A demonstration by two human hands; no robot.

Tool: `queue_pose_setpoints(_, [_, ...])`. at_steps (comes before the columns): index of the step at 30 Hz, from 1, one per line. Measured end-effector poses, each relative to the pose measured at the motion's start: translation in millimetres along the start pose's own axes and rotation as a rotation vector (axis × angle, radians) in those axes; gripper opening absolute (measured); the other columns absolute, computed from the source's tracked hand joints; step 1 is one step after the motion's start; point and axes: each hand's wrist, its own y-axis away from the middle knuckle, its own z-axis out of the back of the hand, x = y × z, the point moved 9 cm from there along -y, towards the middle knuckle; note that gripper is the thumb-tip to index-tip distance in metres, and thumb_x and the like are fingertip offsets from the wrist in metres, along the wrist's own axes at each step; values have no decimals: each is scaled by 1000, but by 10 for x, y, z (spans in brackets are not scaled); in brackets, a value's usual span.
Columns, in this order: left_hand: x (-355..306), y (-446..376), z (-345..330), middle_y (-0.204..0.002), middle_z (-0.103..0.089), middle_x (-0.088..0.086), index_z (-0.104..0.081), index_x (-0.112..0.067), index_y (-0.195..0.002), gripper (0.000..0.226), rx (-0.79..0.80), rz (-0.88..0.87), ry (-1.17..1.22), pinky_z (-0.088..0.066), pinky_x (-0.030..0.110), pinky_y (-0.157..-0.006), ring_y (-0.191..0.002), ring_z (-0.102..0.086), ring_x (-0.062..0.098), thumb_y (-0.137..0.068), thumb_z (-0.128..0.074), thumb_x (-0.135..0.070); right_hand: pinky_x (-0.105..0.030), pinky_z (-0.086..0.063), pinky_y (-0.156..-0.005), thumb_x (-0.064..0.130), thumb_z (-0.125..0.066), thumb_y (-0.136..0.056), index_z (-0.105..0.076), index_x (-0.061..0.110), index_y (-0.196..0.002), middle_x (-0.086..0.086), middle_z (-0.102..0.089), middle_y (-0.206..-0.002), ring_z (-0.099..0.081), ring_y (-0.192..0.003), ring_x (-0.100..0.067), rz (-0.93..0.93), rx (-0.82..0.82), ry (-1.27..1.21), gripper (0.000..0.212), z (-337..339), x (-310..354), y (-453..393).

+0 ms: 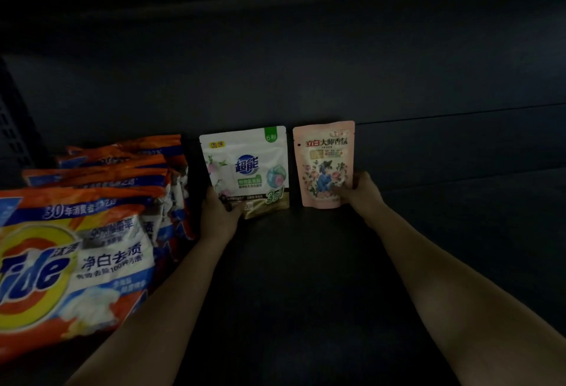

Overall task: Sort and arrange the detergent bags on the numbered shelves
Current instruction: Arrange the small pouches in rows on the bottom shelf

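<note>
Nearest you, the Tide bags (76,251) crowd your left; your left hand (219,211) pinches the white pouch (245,168), your right hand (358,191) the pink pouch (324,165), both upright on the shelf (306,263) near its back; let go unevenly and either may topple

The stacked bags (92,232) are orange, white and blue with a yellow ring. The middle pouch (246,171) is white with green, gold and pink flowers. The right pouch (324,162) is pink, floral-printed. The shelf (306,263) is dark grey.

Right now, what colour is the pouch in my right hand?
Pale pink pouch with a floral print, gripped by the right hand; head view.
</note>
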Motion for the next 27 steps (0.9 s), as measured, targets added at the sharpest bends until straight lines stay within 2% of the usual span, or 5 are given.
queue_pose_setpoints(3, [89, -16, -19, -141, -44, 12, -36, -10, -142, 71, 12, 53, -87, -39, 43, -106, -129, -43, 29, -83, -70, -28, -37, -47, -92, 20, -64, -87, -39, 9, -132, -11, -52, -132, -53, -118, -26, -31, -20, 98, 53, 12, -9, 53])
queue_pose_setpoints(7, [113, 48, -3, -136, -50, 14, -44, -11, -137, 60, 94, 52, -315, -42, 41, -101, -123, -48, 32, -88, -61, -39, -34, -48, -77, 28, -58, -91, -41, 7, -128, -14, -53, -125, -55, -104, -23, -90, -28, 362, 45, 85, -7, 178])
queue_pose_setpoints(13, [-89, 453, 114, -113, -59, 13, -60, -10, -112, 31, 246, -9, -716, -50, 36, -85, -98, -56, 24, -95, -49, -33, -37, -39, -103, 19, -56, -92, -38, 9, -136, -13, -42, -139, -39, -128, -27, 35, 52, 792, 49, 141, 89, 527])
queue_pose_setpoints(19, [-655, 1093, -150, -140, -42, 5, -45, -15, -138, 43, 455, -200, -965, -41, 31, -101, -126, -42, 20, -99, -41, -32, -36, -38, -106, 15, -49, -94, -34, 9, -140, -12, -39, -142, -38, -129, -26, 198, 224, 946, 49, 161, 236, 913])
queue_pose_setpoints(27, [-1760, 1916, -716, -135, -47, 1, -48, -20, -133, 38, 674, -434, -1033, -42, 31, -99, -123, -43, 17, -98, -40, -32, -35, -35, -107, 12, -46, -95, -29, 9, -144, -12, -34, -144, -35, -130, -28, 122, 284, 1004, 52, 983, 375, 1631])
